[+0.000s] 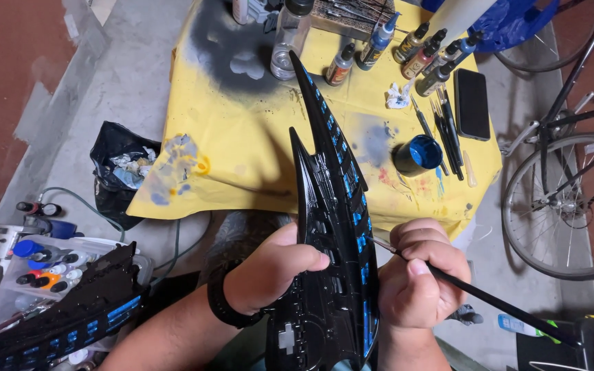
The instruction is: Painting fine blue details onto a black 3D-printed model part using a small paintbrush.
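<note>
Our right hand [417,278] is pinched around a thin paintbrush [489,299], its tip touching the blue panels of the black spiked model [331,227], which our left hand [269,271] clamps by its side, held upright over our lap in front of the counter [242,137]. The model looks like stiff, light plastic with fragile points (best gripped low on the broad body, we judge), and glossy, so possibly slippery. On the yellow-covered counter, a small open jar [417,154] holds blue paint; dropper bottles [421,58] stand beyond, contents unseen.
</note>
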